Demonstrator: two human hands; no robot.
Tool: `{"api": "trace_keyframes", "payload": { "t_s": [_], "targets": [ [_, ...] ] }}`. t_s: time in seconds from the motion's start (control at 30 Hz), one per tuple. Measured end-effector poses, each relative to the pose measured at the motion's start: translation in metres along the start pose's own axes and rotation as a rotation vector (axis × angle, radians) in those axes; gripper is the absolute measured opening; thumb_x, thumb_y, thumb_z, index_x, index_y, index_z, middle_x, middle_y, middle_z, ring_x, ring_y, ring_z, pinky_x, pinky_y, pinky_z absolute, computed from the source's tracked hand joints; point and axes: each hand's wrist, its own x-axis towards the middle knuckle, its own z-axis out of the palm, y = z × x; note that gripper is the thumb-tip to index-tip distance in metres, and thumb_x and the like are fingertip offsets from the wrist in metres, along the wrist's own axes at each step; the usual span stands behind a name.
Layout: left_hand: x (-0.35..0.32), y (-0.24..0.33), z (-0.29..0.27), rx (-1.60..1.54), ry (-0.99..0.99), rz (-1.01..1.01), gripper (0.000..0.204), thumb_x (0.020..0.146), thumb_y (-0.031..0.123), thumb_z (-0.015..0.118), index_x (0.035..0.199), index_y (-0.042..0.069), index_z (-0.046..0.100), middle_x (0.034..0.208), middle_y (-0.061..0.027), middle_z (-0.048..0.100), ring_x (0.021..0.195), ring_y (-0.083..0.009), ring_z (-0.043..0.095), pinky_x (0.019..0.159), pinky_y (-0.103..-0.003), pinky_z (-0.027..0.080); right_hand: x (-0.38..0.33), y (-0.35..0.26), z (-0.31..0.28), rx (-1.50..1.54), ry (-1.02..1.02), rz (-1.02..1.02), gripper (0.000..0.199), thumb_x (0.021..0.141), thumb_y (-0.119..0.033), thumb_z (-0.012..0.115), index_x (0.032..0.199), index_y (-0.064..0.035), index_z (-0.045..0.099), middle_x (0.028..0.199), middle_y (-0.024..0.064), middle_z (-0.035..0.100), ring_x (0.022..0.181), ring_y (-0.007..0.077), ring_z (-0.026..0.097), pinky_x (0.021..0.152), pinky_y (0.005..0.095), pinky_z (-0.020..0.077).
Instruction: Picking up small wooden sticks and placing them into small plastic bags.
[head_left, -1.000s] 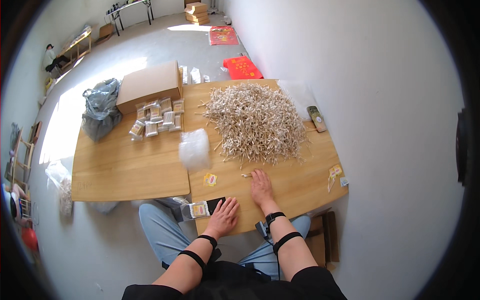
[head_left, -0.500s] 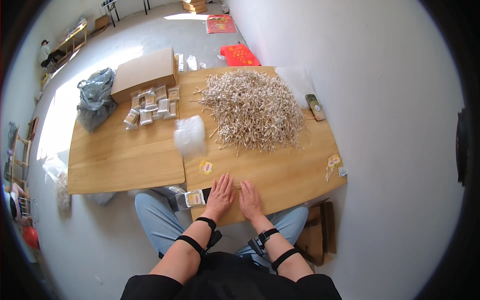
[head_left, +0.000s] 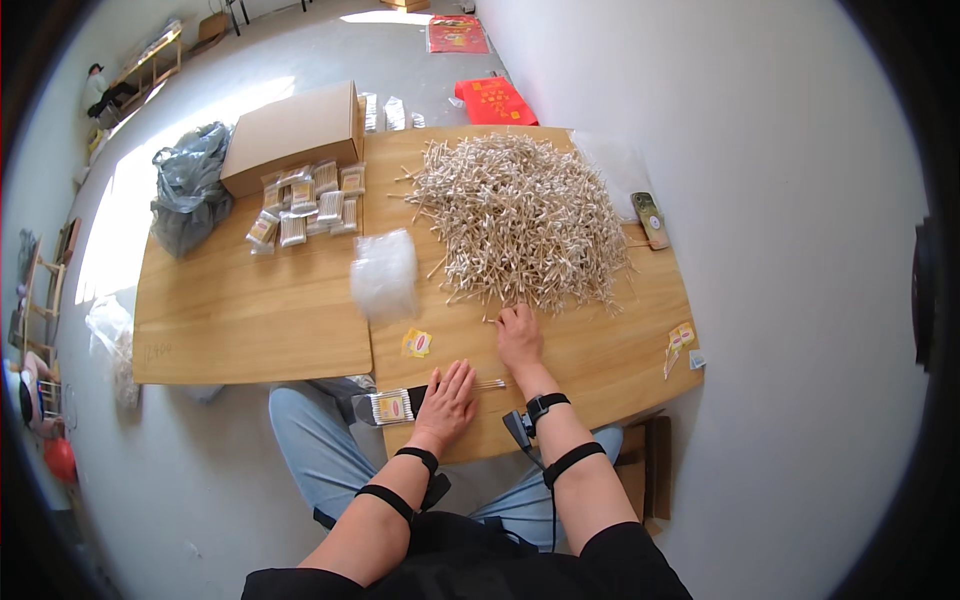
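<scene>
A few thin sticks (head_left: 488, 383) are lying on the wooden table (head_left: 250, 320), and they are pinned at one end under the fingertips of the left hand (head_left: 446, 394), which is laid flat with the fingers spread and pinches nothing. Just to the left of that hand, at the near table edge, a filled packet of sticks (head_left: 390, 406) with a yellow label is seen. The right hand (head_left: 519, 336) is placed flat a little farther out, its fingers stretched forward and held loosely together, the tips touching the near fringe of the large heap of sticks (head_left: 520, 215); whether a stick is held under them cannot be told. Both forearms are strapped with black bands (a watch-like device is worn at the right wrist).

Left of the right hand a small yellow label (head_left: 416, 343) is found, and beyond it a stack of clear bags (head_left: 383, 275). Farther out to the left, rows of filled packets (head_left: 305, 200) are laid beside a cardboard box (head_left: 292, 135) and a grey plastic bag (head_left: 188, 185). Well to the right of the right hand, more labels (head_left: 679, 340) lie near the table edge, and a small dark packet (head_left: 651, 220) is placed beside the heap.
</scene>
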Motion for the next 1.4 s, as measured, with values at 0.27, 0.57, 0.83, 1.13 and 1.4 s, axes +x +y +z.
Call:
{"api": "trace_keyframes", "payload": {
  "t_s": [0.27,0.57,0.83,1.13,1.4],
  "targets": [
    [0.004,-0.004,0.001,-0.030,0.025,-0.004,0.065,0.089,0.032,0.058,0.145,0.006,0.037,0.154,-0.0112,0.033,0.144,-0.0237,0.029,0.119,-0.045,0.017,-0.064,-0.024,-0.014,0.169,-0.149,-0.009,0.010,0.080,-0.016,0.070,0.082,-0.0109,0.062,0.087,0.0097,0.058,0.083,0.0314,0.060,0.070,0.0425,0.0492],
    [0.001,-0.002,0.003,-0.020,0.032,0.007,0.057,0.090,0.032,0.058,0.140,0.008,0.045,0.152,-0.0108,0.037,0.144,-0.0241,0.030,0.119,-0.045,0.018,0.000,-0.027,0.015,0.174,0.015,0.275,0.018,0.084,-0.025,0.068,0.092,-0.0106,0.061,0.095,0.0093,0.061,0.092,0.0329,0.062,0.074,0.0449,0.0508],
    [0.000,-0.002,0.001,-0.056,0.007,-0.020,0.052,0.089,0.032,0.059,0.133,0.006,0.049,0.151,-0.0118,0.038,0.143,-0.0244,0.030,0.119,-0.045,0.018,-0.005,-0.018,0.012,0.012,-0.073,0.383,0.017,0.084,-0.023,0.066,0.088,-0.0091,0.058,0.096,0.0125,0.060,0.093,0.0347,0.061,0.074,0.0470,0.0505],
    [0.001,-0.006,0.003,-0.059,0.060,-0.017,0.058,0.089,0.033,0.059,0.138,0.006,0.044,0.153,-0.0122,0.034,0.145,-0.0243,0.028,0.119,-0.044,0.017,-0.056,-0.010,-0.023,0.241,-0.322,0.094,0.014,0.082,-0.019,0.068,0.089,-0.0083,0.062,0.086,0.0113,0.061,0.083,0.0332,0.060,0.070,0.0452,0.0493],
    [0.000,-0.003,0.004,-0.049,0.006,-0.032,0.059,0.088,0.031,0.058,0.140,0.007,0.044,0.154,-0.0106,0.034,0.145,-0.0243,0.027,0.119,-0.045,0.017,0.029,-0.025,0.028,0.001,-0.020,0.301,0.029,0.084,-0.030,0.068,0.102,-0.0082,0.058,0.100,0.0130,0.064,0.090,0.0348,0.064,0.076,0.0467,0.0522]
  ]
}}
